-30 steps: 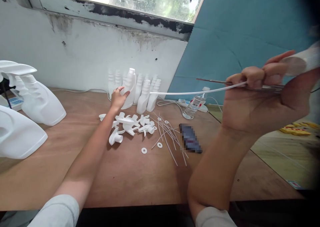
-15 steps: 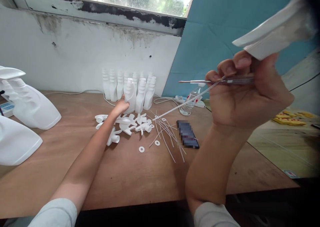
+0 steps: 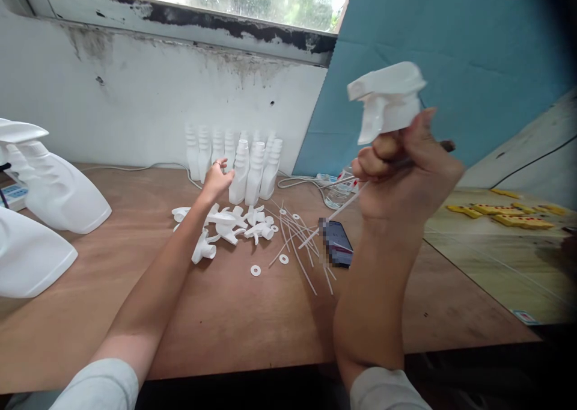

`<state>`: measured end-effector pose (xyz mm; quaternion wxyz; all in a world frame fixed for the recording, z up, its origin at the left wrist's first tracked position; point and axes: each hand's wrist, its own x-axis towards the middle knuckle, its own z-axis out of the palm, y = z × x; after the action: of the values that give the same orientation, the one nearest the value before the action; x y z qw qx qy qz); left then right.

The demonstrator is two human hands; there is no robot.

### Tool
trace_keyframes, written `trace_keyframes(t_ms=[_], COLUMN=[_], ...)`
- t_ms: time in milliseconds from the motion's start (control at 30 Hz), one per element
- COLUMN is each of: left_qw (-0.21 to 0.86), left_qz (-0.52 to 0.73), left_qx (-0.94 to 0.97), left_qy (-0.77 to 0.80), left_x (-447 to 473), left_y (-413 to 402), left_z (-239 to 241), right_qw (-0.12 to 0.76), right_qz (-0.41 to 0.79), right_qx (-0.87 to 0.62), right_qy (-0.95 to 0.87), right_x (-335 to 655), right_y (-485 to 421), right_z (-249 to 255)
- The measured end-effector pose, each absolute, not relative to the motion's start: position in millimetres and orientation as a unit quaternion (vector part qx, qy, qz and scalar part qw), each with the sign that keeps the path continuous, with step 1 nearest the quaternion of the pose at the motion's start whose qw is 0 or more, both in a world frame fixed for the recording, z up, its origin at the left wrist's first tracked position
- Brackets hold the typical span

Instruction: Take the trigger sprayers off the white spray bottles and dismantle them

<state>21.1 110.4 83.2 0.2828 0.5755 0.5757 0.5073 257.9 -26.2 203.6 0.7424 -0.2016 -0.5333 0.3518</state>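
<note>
My right hand is raised on the right, closed around a white trigger spray head with its nozzle pointing left. A thin white dip tube slants down from beneath that hand. The dark end of a slim screwdriver-like tool sticks out behind the thumb; the rest is mostly covered by the fingers. At the back, my left hand is open with curved fingers, beside the nearest white bottle in a group of upright, capless bottles. Below it lie several loose spray heads.
Loose dip tubes and flat washers lie mid-table. A phone and a clear water bottle are partly behind my right arm. Large white spray bottles stand at left; yellow pieces lie on the right-hand surface.
My right hand has moved left and turned, bringing the spray head down and left into full view. My left hand has let go of the bottle, which stands slightly farther right.
</note>
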Motion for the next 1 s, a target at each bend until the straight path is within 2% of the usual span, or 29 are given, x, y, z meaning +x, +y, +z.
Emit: trace_keyframes(t_ms=[67,133,233,300,400,600,733,900,1000], left_qw=[0.303,0.402,0.501,0.512,0.452,0.325,0.278,0.157,0.139], left_qz=[0.539,0.581,0.571,0.554,0.554,0.587,0.599,0.674,0.713], left_qx=[0.593,0.607,0.604,0.62,0.657,0.676,0.685,0.627,0.59], left_qy=[0.516,0.364,0.241,0.216,0.238,0.303,0.309,0.358,0.354], left_x=[22.7,27.7,38.3,44.1,47.1,43.5,46.2,38.5,24.3], left_y=[88.3,57.8,12.3,-8.1,-20.3,-24.1,-25.2,-26.3,-31.0], left_z=[110.0,137.7,169.2,179.0,180.8,179.4,178.6,182.7,192.0], right_qw=[0.726,0.705,0.659,0.619,0.572,0.564,0.571,0.643,0.629], right_qz=[0.368,0.389,0.411,0.413,0.396,0.364,0.374,0.283,0.326], right_qx=[-0.224,-0.236,-0.245,-0.252,-0.275,-0.302,-0.316,-0.377,-0.389], right_qy=[-0.536,-0.545,-0.58,-0.618,-0.664,-0.677,-0.659,-0.603,-0.589], right_x=[249.0,239.5,226.6,219.3,211.3,206.4,204.7,213.3,231.7], right_y=[-24.9,-23.3,-21.2,-21.3,-23.7,-29.1,-26.7,-7.3,6.3], right_z=[201.1,197.2,189.3,184.2,179.6,180.2,178.6,174.1,173.5])
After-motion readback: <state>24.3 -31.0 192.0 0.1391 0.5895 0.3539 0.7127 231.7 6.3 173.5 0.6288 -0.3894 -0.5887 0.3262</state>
